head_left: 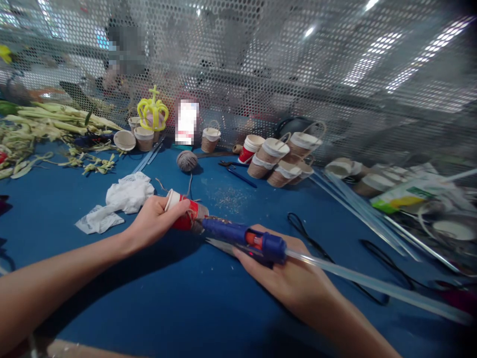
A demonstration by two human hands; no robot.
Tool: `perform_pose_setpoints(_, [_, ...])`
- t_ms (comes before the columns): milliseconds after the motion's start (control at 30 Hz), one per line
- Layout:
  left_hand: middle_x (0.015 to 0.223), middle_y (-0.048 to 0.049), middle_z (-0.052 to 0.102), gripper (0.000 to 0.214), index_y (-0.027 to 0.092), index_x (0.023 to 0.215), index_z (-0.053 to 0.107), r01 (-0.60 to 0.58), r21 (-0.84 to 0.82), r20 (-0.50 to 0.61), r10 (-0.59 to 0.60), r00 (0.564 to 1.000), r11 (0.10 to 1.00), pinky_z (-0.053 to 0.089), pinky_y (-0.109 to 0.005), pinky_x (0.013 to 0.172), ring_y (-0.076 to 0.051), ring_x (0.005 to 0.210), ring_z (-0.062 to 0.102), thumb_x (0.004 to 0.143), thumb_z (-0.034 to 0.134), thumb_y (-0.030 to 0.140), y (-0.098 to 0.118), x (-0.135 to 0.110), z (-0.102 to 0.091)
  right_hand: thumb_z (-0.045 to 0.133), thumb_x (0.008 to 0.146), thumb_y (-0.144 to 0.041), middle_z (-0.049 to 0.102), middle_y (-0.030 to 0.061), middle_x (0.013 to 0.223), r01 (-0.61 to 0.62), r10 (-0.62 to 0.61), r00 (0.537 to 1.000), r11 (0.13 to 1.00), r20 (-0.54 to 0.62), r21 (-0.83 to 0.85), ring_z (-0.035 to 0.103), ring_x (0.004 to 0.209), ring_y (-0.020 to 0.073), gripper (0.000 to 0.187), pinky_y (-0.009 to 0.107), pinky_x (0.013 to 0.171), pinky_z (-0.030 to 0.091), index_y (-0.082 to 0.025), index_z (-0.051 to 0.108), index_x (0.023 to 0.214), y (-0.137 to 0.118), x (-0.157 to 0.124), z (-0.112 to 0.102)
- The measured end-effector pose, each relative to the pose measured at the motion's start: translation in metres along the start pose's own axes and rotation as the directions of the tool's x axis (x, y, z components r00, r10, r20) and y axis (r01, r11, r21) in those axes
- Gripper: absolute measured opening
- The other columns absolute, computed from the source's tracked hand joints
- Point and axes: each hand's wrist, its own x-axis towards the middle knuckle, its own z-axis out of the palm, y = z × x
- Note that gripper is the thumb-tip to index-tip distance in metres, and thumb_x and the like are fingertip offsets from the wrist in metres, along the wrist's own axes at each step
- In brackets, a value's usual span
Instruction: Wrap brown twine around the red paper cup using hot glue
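My left hand (161, 217) is closed around a red paper cup (182, 219), tilted on its side with its white rim toward the left. Grey-brown twine wraps the cup's base end. In my right hand (286, 268) is a blue hot glue gun (238, 234), its nozzle at the twine-wrapped end of the cup; whether it touches I cannot tell. A long clear glue stick (346, 273) sticks out of the gun's back. Scissor blades (219, 246) show beneath the gun beside my right fingers. A ball of grey twine (187, 161) lies beyond the cup, its strand running toward it.
Twine-wrapped cups with handles (274, 151) stand at the back right, near a perforated metal screen (231, 64). Crumpled white cloth (128, 194) lies left. Clear glue sticks (365, 214) and a black cord (309, 236) lie right. Dried husks (55, 117) and a yellow crown-shaped ornament (153, 112) stand back left.
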Motion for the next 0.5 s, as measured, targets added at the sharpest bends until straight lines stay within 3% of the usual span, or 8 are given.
perform_pose_setpoints(500, [0.044, 0.0055, 0.031, 0.042, 0.015, 0.045, 0.044, -0.060, 0.051, -0.023, 0.061, 0.998, 0.997, 0.016, -0.019, 0.036, -0.006, 0.041, 0.021, 0.077, 0.044, 0.042, 0.0004, -0.0016, 0.0007, 0.050, 0.078, -0.029, 0.056, -0.0022, 0.061, 0.016, -0.015, 1.000, 0.999, 0.026, -0.030, 0.050, 0.053, 0.0124, 0.014, 0.025, 0.052, 0.040, -0.021, 0.049, 0.067, -0.0023, -0.0009, 0.0003])
